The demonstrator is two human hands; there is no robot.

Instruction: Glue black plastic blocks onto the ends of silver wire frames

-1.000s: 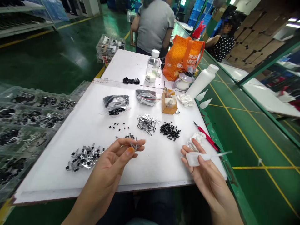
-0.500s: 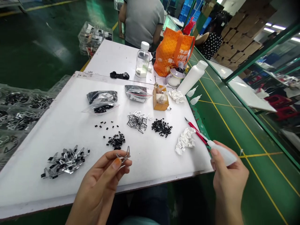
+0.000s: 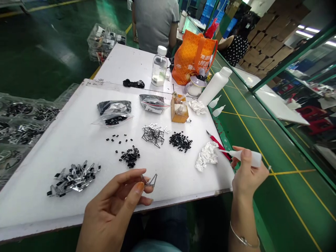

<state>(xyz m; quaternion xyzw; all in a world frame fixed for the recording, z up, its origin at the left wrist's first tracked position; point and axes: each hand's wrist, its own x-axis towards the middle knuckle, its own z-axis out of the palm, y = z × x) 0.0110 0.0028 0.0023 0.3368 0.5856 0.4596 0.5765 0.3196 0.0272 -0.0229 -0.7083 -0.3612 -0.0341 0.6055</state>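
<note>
Left of the crumpled tissue (image 3: 207,156) on the bench (image 3: 178,171), a small grey clip (image 3: 152,184) is pinched by the left hand (image 3: 115,203), while right of the tissue a squeeze bottle (image 3: 256,159) is gripped by the right hand (image 3: 247,172), well apart.

Metal clip (image 3: 151,184) partly behind fingers (image 3: 135,194)

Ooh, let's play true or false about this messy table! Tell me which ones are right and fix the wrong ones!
1. The left hand holds a small metal piece. True.
2. A crumpled white wad lies near the red knife. True.
3. The right hand holds the red knife. False: the right hand holds a white squeeze bottle.
4. The clear bottle has no cap. False: its white cap is on.
5. A bracelet circles the right wrist. True.
</note>
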